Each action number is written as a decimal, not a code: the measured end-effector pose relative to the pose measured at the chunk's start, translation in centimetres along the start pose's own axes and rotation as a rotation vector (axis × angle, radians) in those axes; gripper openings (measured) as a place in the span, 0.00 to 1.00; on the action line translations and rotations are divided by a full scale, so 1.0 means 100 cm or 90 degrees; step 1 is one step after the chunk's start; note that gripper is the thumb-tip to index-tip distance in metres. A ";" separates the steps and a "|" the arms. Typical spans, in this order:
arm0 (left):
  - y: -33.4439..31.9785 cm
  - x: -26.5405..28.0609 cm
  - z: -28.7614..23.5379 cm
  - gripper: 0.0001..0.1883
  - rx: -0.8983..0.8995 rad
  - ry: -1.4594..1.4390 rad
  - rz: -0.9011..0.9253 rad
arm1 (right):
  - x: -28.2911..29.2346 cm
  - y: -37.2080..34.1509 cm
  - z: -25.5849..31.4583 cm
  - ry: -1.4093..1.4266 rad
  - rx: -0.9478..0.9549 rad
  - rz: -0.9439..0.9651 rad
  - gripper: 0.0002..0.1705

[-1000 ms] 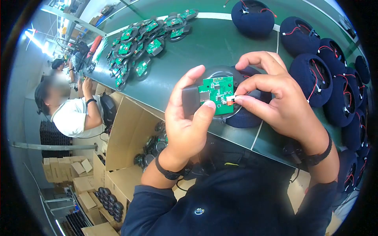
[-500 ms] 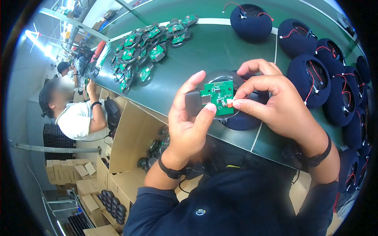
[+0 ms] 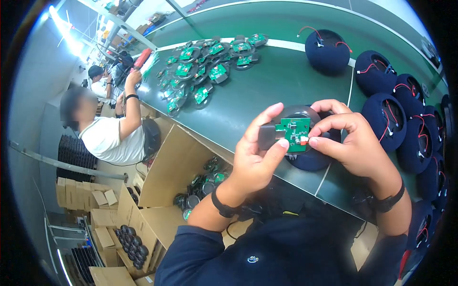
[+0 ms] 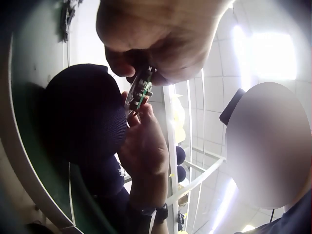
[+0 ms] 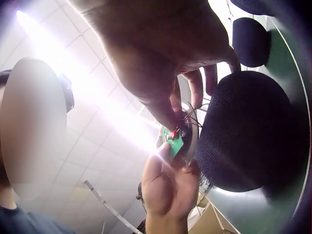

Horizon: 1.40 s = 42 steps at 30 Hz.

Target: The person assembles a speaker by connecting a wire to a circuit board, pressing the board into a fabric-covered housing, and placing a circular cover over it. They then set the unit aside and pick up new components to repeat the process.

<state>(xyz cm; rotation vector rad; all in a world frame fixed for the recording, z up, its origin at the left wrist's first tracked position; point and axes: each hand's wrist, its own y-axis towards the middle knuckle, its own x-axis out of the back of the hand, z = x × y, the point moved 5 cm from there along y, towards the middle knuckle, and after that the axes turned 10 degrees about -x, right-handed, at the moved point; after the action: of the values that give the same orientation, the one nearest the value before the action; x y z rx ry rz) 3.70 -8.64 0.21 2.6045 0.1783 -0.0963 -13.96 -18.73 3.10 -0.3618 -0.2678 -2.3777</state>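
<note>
A round black part with a green circuit board (image 3: 295, 134) is gripped by my left hand (image 3: 257, 157), its thumb lying on the board's edge. At the board's right side my right hand (image 3: 355, 143) pinches a small connector (image 3: 304, 140) between thumb and index finger, the other fingers bent above. Thin wires (image 5: 193, 116) run from that pinch in the right wrist view. Behind and under the board stands a dark blue fabric-covered round shell (image 3: 310, 161), also seen large in the left wrist view (image 4: 85, 114). Whether the connector is fully seated I cannot tell.
Many round parts with green boards (image 3: 217, 73) lie piled on the green table (image 3: 267, 81). Several dark blue shells (image 3: 384, 119) with red wires stand at the right. An open carton (image 3: 174, 167) holds more parts below the table's edge. Two other people are at the left.
The view has shifted, so the table and hands appear lower and farther right. Both hands keep their hold on the board and connector, with little change between them.
</note>
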 end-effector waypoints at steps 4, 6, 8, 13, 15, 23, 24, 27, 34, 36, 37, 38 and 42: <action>0.001 0.001 0.002 0.33 0.002 0.002 0.010 | -0.001 -0.001 0.000 0.020 -0.028 -0.008 0.07; 0.001 0.001 0.000 0.33 0.007 0.008 0.018 | -0.001 -0.001 0.001 0.027 -0.034 -0.014 0.07; 0.002 0.001 -0.002 0.33 0.014 0.015 0.025 | 0.000 -0.001 0.002 0.000 -0.039 -0.016 0.08; 0.003 0.000 -0.006 0.33 -0.015 0.097 0.062 | 0.000 -0.002 0.001 -0.021 -0.023 -0.027 0.09; 0.003 -0.002 -0.006 0.33 -0.015 0.106 0.056 | -0.001 -0.003 0.001 -0.024 -0.014 -0.037 0.09; 0.004 -0.002 -0.009 0.33 -0.019 0.107 0.063 | -0.003 0.003 -0.004 0.050 -0.018 0.009 0.08; 0.002 -0.002 -0.009 0.33 -0.030 0.132 0.070 | -0.002 0.003 -0.003 0.051 -0.019 0.005 0.08; 0.001 -0.001 -0.010 0.32 -0.070 0.181 0.094 | 0.001 -0.001 0.001 0.057 -0.062 0.026 0.07; 0.004 0.008 -0.007 0.32 -0.064 0.194 0.099 | 0.001 -0.005 0.004 -0.193 0.077 -0.055 0.05; 0.006 0.009 -0.002 0.32 -0.031 0.079 0.086 | -0.001 -0.005 0.003 -0.211 0.110 -0.078 0.05; 0.008 0.008 -0.002 0.33 -0.036 0.056 0.089 | -0.002 -0.006 0.003 -0.219 0.123 -0.104 0.05; 0.008 0.007 0.000 0.33 -0.035 0.055 0.091 | -0.003 -0.007 0.003 -0.226 0.137 -0.128 0.06; 0.007 0.010 0.003 0.33 -0.051 0.033 0.060 | -0.009 -0.003 0.000 -0.133 0.161 -0.130 0.06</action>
<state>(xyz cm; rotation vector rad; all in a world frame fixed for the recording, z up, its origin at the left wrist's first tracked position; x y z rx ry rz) 4.77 -9.25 0.18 2.5327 0.0763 0.0111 -13.50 -18.00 2.79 -0.4807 -0.7257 -2.4664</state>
